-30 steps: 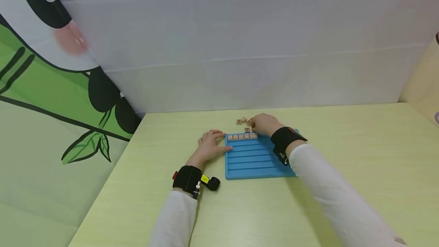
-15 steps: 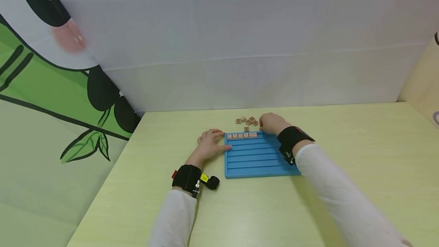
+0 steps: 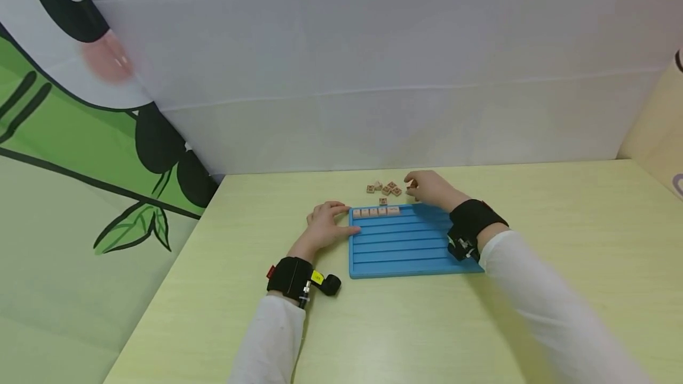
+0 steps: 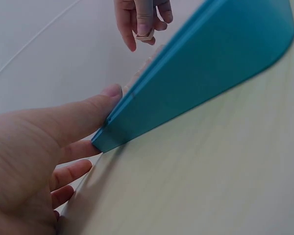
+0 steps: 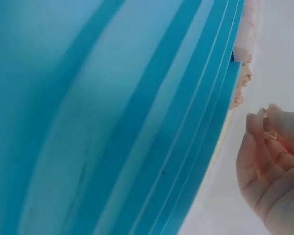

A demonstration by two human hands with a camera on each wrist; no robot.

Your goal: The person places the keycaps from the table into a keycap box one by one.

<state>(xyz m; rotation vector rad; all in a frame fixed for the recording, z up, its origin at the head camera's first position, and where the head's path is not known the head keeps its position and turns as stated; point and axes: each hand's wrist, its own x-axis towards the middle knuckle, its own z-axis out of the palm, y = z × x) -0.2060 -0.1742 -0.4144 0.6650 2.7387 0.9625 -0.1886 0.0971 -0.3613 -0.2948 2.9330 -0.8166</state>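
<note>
A blue ridged tray (image 3: 411, 253) lies on the table, with several pale wooden tiles (image 3: 376, 211) in a row along its top slot. My left hand (image 3: 325, 227) rests at the tray's far left corner. In the left wrist view its thumb (image 4: 110, 95) lies on the rim, and the other fingers extend past the corner. Just beyond the tray's far edge, my right hand (image 3: 432, 188) pinches one small wooden tile (image 4: 145, 35) between thumb and fingertips. The tile is mostly covered by fingers in the right wrist view.
Several loose wooden tiles (image 3: 391, 188) lie beyond the tray, left of my right hand. One single tile (image 3: 383, 201) sits close to the tray's far edge. A white cloth wall (image 3: 373, 105) stands behind the table (image 3: 560, 253).
My right hand has moved right, away from the loose tiles, uncovering several of them and more of the tray. My left hand and the tray have stayed in place.
</note>
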